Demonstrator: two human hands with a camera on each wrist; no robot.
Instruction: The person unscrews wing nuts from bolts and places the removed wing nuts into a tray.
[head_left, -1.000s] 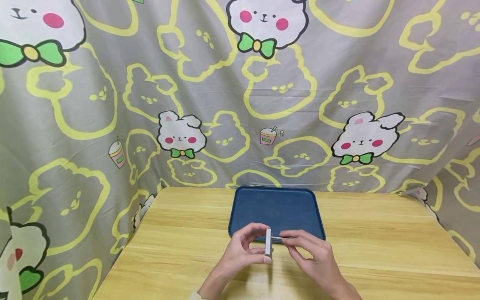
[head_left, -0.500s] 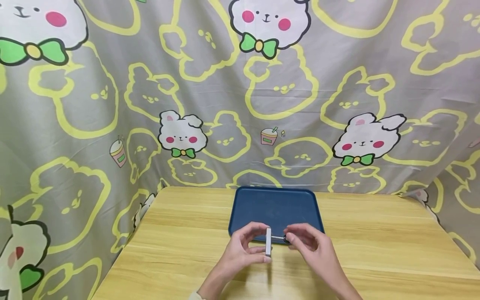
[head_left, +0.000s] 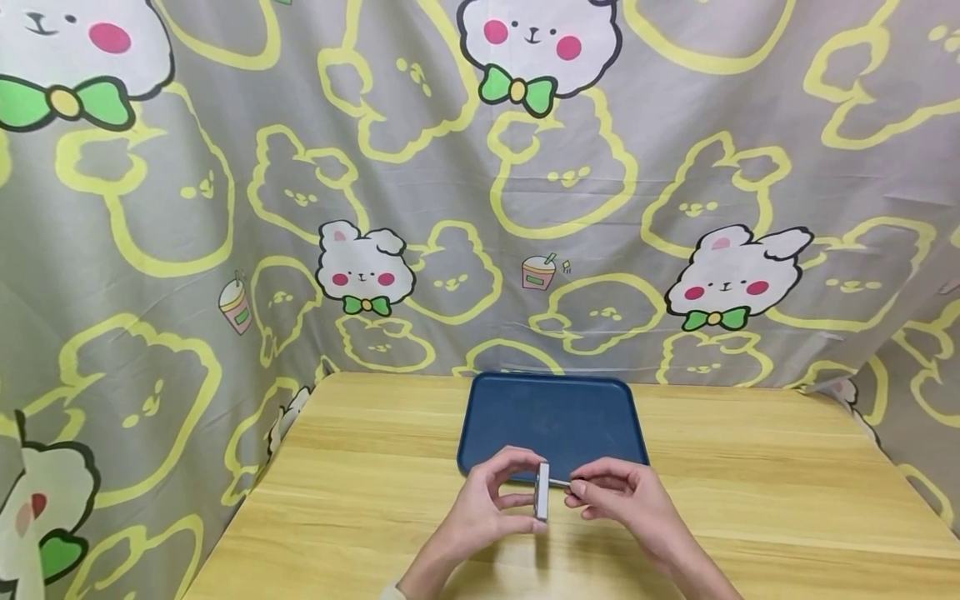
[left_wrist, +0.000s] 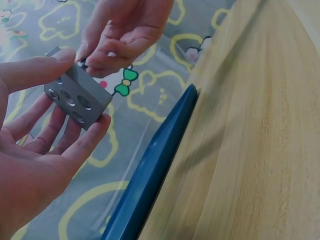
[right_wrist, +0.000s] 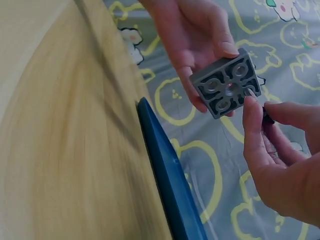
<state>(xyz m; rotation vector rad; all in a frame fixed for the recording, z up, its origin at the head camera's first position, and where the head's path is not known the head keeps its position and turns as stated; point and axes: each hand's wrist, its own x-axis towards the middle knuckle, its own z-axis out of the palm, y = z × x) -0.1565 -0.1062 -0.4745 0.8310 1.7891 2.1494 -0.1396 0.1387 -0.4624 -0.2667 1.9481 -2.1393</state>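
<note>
My left hand [head_left: 480, 500] holds a square grey block [head_left: 543, 493] on edge between thumb and fingers, above the table. In the right wrist view the block's ribbed face [right_wrist: 218, 80] shows several round holes; the left wrist view shows the other face, also with holes. To its right, my right hand [head_left: 626, 504] pinches a thin metal rod [head_left: 559, 482] with a dark end [right_wrist: 268, 117], between thumb and fingertips. The rod's tip meets the ribbed face near one corner hole. How deep it sits there is hidden. Its kind cannot be made out.
A dark blue tray [head_left: 551, 417] lies on the wood-topped table [head_left: 360, 467] just beyond both hands. Behind and at the sides hangs a grey curtain [head_left: 442, 192] printed with cartoon animals.
The block and left hand have shifted slightly right and down. My right fingers have changed their hold on the rod's dark end, spreading and closing again around it.
</note>
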